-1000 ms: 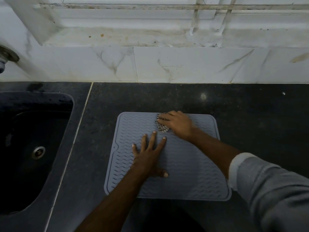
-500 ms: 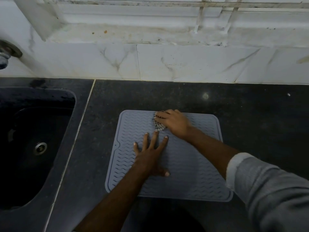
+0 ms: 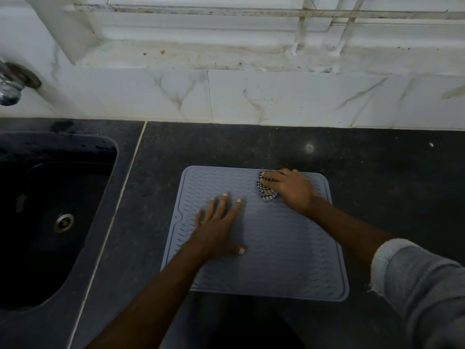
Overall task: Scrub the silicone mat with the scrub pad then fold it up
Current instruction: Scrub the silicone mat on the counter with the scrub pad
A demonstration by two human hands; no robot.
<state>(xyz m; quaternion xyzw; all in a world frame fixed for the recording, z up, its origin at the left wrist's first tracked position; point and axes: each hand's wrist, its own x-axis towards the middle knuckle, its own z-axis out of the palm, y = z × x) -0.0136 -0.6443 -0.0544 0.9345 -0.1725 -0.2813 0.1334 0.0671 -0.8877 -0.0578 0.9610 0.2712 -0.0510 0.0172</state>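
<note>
Dark table beside a sink (image 3: 57, 217); the mat (image 3: 276, 248) lies flat on it. Left hand (image 3: 216, 230) presses it, fingers straight; right hand (image 3: 289, 188) grips the pad (image 3: 265, 191) at the far edge. Best to work nearward in overlapping strokes.

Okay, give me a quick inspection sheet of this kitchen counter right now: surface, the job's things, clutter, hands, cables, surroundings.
Surface: dark stone counter, a few pale specks on it.
Job's things: grey silicone mat lies flat and unfolded on the counter; checked scrub pad sits on its far edge.
Clutter: nothing seen.
Hands: left hand presses flat on the mat, fingers spread; right hand holds the scrub pad against the mat.
Cables: nothing seen.
Surroundings: dark sink with a metal drain to the left, tap above it, marble-look wall tiles behind, stained window ledge above.
</note>
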